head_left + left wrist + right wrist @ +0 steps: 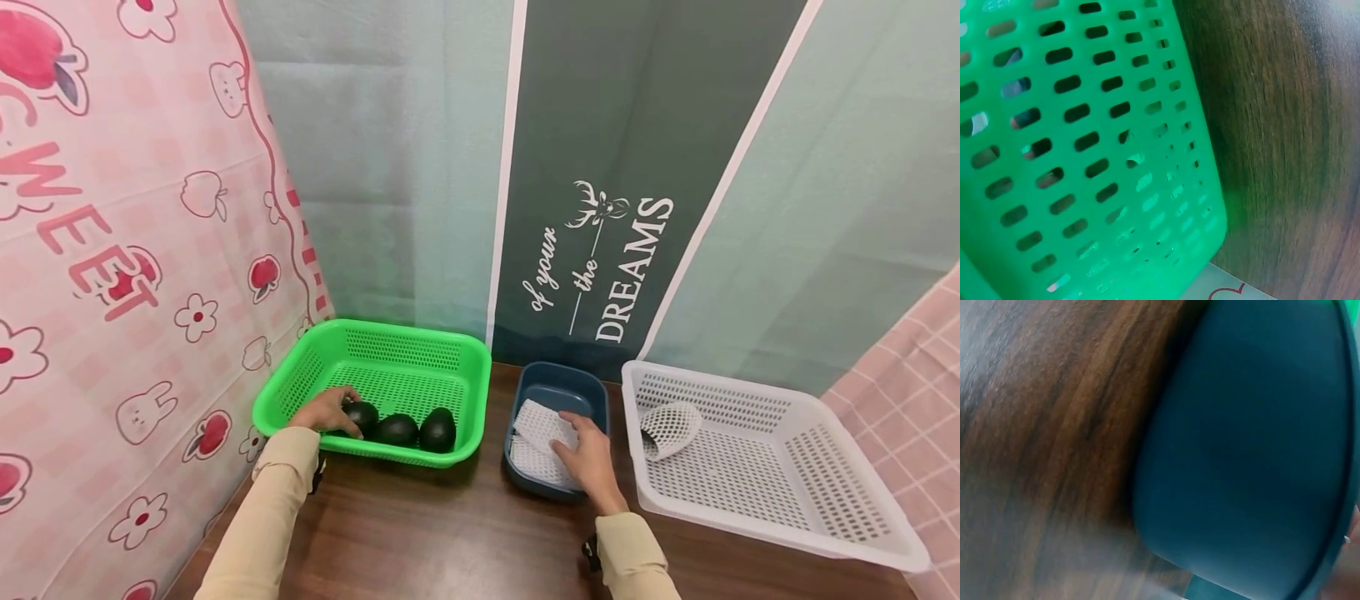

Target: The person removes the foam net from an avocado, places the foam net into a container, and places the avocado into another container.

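In the head view, my left hand (326,411) reaches over the near left rim of the green basket (408,333) and grips the leftmost black avocado (363,417). Two more avocados, a middle one (397,430) and a right one (437,431), lie beside it in a row. My right hand (592,458) is over the dark blue tray (558,375), thumb and fingers pinching a white foam net sleeve (542,423). More white netting (536,462) lies under it. The wrist views show mainly the outer walls of the green basket (1091,144) and blue tray (1241,444).
On the right stands a white basket (750,387). Inside, at its left end, lies a netted avocado (671,429), its dark tip showing. All three containers stand on a brown wooden table (435,525), with a printed curtain (382,167) behind and pink cloths at both sides.
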`<state>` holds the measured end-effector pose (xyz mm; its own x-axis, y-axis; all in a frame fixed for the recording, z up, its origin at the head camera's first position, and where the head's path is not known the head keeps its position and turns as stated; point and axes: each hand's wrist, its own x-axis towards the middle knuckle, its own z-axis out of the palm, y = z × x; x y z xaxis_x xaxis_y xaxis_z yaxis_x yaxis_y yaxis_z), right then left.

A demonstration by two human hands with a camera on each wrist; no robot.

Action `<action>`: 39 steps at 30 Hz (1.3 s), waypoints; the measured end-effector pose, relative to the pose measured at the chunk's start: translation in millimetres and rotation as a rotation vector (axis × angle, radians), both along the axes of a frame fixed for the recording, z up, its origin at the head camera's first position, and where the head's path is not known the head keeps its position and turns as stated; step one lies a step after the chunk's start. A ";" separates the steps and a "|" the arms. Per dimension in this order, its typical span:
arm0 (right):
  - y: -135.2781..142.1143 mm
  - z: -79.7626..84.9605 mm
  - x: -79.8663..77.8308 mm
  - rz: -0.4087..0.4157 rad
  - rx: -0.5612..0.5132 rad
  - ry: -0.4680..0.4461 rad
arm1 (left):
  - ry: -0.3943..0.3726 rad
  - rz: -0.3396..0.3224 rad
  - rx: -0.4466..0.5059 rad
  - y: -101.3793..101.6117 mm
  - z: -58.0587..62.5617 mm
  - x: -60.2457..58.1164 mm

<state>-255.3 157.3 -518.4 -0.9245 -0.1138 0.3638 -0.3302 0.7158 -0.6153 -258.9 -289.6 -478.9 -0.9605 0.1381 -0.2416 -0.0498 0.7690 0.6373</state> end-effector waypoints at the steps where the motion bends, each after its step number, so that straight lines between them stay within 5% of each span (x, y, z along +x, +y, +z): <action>1: -0.3 -1.4 -0.8 0.007 0.019 -0.024 | -0.009 0.001 0.000 -0.1 0.8 0.2; 18: -3.2 -8.2 -13.3 0.093 0.170 -0.243 | -0.004 -0.040 0.048 -3.3 5.8 2.3; 29: 2.8 -5.6 -13.0 0.081 0.113 -0.163 | 0.012 -0.034 0.074 -2.8 7.3 6.6; 39: 6.2 19.2 -11.9 0.116 -0.001 -0.020 | 0.059 -0.031 0.113 -0.7 14.2 6.8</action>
